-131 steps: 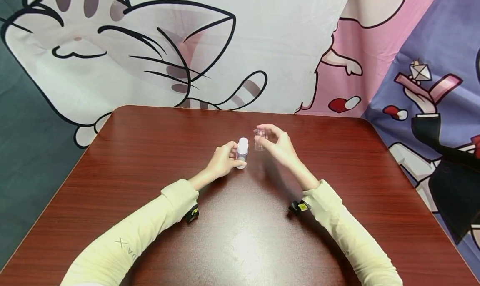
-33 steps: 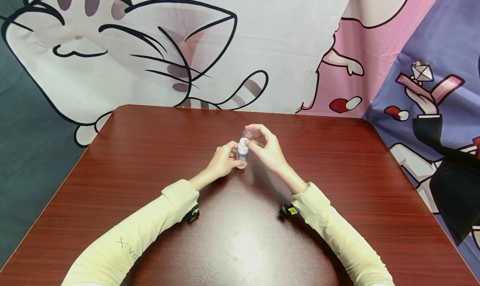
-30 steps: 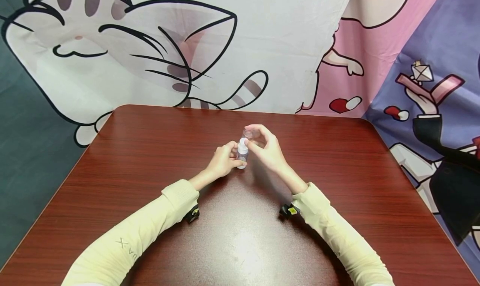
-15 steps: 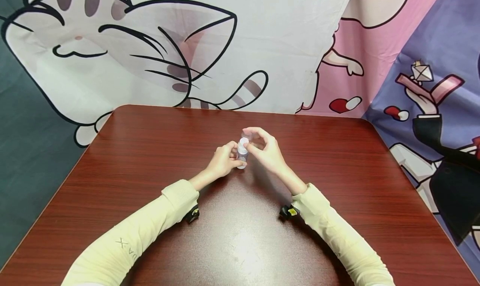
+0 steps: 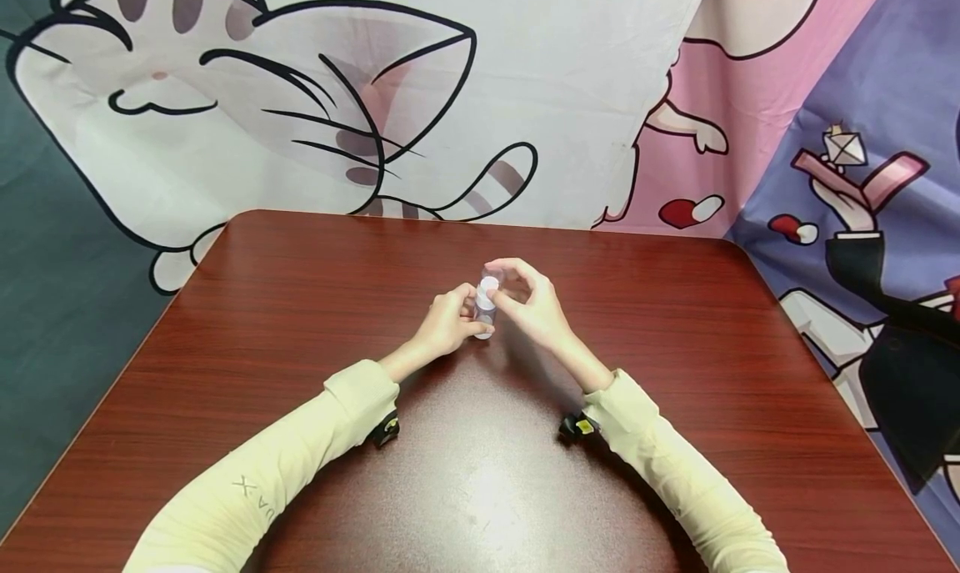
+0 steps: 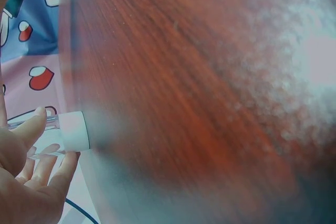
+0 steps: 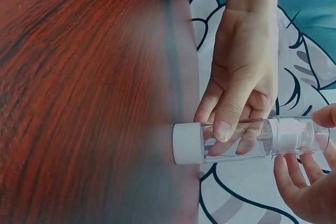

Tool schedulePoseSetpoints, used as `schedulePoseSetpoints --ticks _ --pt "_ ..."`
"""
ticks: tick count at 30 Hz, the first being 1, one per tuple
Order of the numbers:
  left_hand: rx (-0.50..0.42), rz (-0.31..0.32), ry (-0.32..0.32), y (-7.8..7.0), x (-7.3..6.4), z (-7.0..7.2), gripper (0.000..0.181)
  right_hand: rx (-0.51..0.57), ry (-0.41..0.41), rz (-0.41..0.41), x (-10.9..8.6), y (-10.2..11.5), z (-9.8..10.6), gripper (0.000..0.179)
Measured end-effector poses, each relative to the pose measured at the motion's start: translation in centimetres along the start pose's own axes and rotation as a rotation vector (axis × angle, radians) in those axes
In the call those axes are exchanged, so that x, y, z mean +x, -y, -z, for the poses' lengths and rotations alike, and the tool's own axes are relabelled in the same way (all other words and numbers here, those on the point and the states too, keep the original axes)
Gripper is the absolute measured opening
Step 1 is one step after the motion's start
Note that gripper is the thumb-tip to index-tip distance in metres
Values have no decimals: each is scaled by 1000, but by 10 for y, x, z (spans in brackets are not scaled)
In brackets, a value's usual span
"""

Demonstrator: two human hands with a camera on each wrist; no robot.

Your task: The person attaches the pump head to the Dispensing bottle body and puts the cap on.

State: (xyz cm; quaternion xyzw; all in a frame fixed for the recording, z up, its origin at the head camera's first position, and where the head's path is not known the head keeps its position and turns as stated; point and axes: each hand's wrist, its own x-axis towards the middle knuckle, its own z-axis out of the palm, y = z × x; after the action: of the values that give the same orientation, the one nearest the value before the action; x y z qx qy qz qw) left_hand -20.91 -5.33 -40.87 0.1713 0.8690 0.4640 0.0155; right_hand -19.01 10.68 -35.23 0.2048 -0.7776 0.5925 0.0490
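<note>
A small clear pump bottle with a white base stands upright at the middle of the table. My left hand grips its clear body from the left, thumb on the near side. Over the white pump top sits a clear cap, as the right wrist view shows. My right hand holds this cap between thumb and fingers. In the left wrist view the white base shows beyond my left fingers, while the pump end is out of that view.
The brown wooden table has a rounded far edge close beyond the hands. Behind it hangs a cartoon-printed cloth. A small dark wrist camera is strapped below the right sleeve, another device below the left.
Several seconds ago the cap was apart, right of the bottle. My right hand has brought it left onto the pump top and lowered slightly within the last second. My left hand keeps its grip.
</note>
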Motion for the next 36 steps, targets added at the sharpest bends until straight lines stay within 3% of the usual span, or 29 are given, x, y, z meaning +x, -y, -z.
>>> schedulePoseSetpoints --ticks 8,20,23,30,36 --pt "-4 -4 5 1 -1 0 38 -10 -12 11 3 -29 -1 32" --pt "-18 -8 7 1 0 -1 38 -15 -10 23 3 -31 -1 31" --pt "-19 -9 6 1 0 -1 38 -8 1 11 2 -28 -1 32" --pt "-26 -4 7 0 0 -1 38 -36 15 -6 -5 2 -2 32" --pt "-31 -16 0 1 -1 -1 37 -54 16 -3 -5 4 -2 33"
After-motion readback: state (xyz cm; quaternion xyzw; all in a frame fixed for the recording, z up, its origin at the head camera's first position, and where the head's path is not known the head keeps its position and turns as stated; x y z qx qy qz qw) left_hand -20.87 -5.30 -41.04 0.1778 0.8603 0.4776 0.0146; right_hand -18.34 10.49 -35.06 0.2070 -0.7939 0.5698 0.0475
